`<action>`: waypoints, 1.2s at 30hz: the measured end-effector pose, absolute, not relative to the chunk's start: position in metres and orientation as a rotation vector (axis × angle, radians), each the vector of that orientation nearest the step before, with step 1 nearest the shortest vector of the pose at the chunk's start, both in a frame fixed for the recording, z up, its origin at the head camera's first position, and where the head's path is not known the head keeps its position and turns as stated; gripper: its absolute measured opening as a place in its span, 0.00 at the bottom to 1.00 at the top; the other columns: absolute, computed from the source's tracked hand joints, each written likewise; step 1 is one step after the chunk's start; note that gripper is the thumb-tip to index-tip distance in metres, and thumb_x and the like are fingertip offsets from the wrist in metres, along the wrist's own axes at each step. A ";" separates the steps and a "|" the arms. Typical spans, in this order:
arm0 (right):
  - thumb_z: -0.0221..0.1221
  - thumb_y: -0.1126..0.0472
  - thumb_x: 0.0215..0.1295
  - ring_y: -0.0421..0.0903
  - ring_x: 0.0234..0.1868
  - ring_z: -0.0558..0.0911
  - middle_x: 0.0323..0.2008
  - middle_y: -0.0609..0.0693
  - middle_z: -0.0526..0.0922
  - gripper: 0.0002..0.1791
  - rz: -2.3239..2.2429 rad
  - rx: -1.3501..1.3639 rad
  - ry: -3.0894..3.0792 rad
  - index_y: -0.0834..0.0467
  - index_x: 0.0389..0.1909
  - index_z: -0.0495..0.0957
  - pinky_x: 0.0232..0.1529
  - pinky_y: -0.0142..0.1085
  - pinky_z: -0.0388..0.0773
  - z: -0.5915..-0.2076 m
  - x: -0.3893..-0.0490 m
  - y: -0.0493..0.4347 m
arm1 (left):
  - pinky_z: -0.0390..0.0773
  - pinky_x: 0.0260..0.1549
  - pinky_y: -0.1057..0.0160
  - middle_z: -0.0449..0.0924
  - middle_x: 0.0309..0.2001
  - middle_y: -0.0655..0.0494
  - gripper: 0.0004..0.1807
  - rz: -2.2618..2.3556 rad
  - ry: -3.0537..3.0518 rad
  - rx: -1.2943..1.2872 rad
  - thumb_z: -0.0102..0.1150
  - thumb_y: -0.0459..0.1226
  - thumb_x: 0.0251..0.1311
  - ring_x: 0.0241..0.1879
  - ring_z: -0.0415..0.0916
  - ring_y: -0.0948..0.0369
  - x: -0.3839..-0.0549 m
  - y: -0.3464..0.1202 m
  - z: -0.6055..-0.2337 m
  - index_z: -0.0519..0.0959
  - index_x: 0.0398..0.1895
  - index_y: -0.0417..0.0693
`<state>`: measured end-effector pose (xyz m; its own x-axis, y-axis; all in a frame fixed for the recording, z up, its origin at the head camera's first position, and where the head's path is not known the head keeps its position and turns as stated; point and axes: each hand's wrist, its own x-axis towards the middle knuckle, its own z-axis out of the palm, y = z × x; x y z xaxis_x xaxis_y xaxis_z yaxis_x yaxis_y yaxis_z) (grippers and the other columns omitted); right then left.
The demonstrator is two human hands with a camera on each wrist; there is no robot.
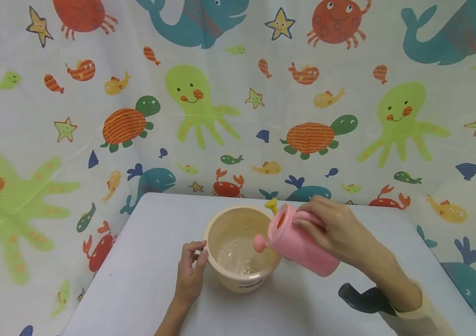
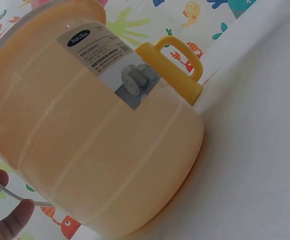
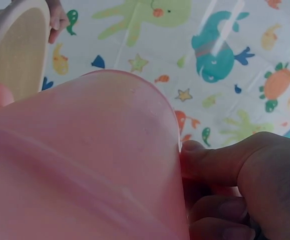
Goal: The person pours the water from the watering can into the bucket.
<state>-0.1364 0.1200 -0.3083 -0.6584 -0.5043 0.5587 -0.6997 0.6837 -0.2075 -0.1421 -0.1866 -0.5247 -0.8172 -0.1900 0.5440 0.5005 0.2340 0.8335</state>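
A cream bucket point(image 1: 211, 228) stands upright on the table, with glints of clear liquid at its bottom. My left hand point(image 1: 190, 273) is at the bucket's left rim; in the left wrist view, the fingers point(image 2: 19, 216) pinch its thin pale handle point(image 2: 7, 191). A pink toy watering can point(image 1: 301, 245) is gripped by its handle in my right hand point(image 1: 334, 228). The can is tilted left, its round spout head point(image 1: 259, 243) over the bucket's opening. I cannot tell whether liquid is flowing from it.
Behind the bucket is a yellow object with a loop handle point(image 2: 182, 67), mostly hidden; a yellow flared tip point(image 1: 272, 206) shows above the rim. The white table point(image 1: 149, 242) ends at a sea-animal curtain point(image 1: 221, 154). A black device point(image 1: 364, 298) sits at my right wrist.
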 end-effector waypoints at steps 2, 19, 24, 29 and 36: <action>0.72 0.67 0.53 0.35 0.31 0.76 0.31 0.42 0.80 0.12 0.568 0.928 -2.438 0.54 0.36 0.81 0.31 0.29 0.80 -0.308 -0.135 0.118 | 0.70 0.42 0.73 0.77 0.47 0.47 0.13 -1.633 -1.958 -0.290 0.51 0.25 0.63 0.48 0.71 0.71 -0.142 -0.188 -0.525 0.73 0.51 0.39; 0.71 0.63 0.56 0.37 0.32 0.77 0.31 0.43 0.79 0.10 0.577 0.896 -2.526 0.54 0.37 0.81 0.32 0.30 0.81 -0.302 -0.128 0.104 | 0.70 0.42 0.74 0.76 0.47 0.52 0.13 -1.654 -1.947 -0.337 0.51 0.25 0.65 0.48 0.71 0.70 -0.136 -0.196 -0.522 0.73 0.51 0.39; 0.71 0.63 0.57 0.37 0.33 0.77 0.31 0.43 0.79 0.10 0.580 0.894 -2.544 0.54 0.37 0.81 0.32 0.30 0.81 -0.301 -0.127 0.103 | 0.70 0.42 0.74 0.77 0.47 0.51 0.12 -1.653 -1.945 -0.344 0.50 0.26 0.65 0.48 0.71 0.70 -0.136 -0.196 -0.522 0.73 0.51 0.38; 0.70 0.62 0.58 0.38 0.32 0.77 0.31 0.43 0.78 0.09 0.576 0.879 -2.576 0.54 0.38 0.81 0.31 0.29 0.80 -0.300 -0.127 0.102 | 0.70 0.41 0.74 0.78 0.46 0.48 0.11 -1.649 -1.954 -0.333 0.50 0.26 0.66 0.48 0.71 0.70 -0.136 -0.196 -0.524 0.73 0.50 0.39; 0.70 0.62 0.58 0.37 0.31 0.76 0.30 0.42 0.78 0.08 0.580 0.919 -2.536 0.54 0.36 0.81 0.31 0.28 0.79 -0.300 -0.127 0.100 | 0.71 0.41 0.74 0.77 0.46 0.44 0.13 -1.641 -1.939 -0.347 0.50 0.25 0.65 0.48 0.71 0.70 -0.137 -0.196 -0.526 0.73 0.51 0.38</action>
